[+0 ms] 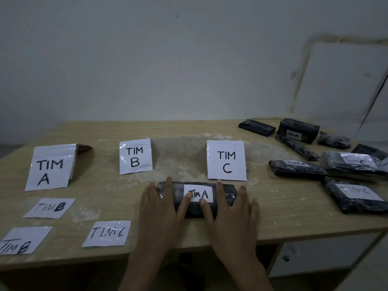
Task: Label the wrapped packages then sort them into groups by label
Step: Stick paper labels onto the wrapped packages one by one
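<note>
Okay, black wrapped package [178, 195] lay flat on the table [294, 219], just in front of the TIM C sign [226, 160] and slightly to its left. Left hand [159, 208] and right hand [231, 211] both rested on it, fingers straight and spread, thumb tips touching its white TIM A label [202, 193]. Nothing gripped. TIM B sign [135, 156] and TIM A sign [50, 166] stood left of the TIM C sign. Loose labels [107, 233] lay further left and nearer the person. Other packages [298, 169] were piled to its right, some labelled.

dim light | pale stained wall [189, 59] | wooden table [283, 217] — worn top
</note>
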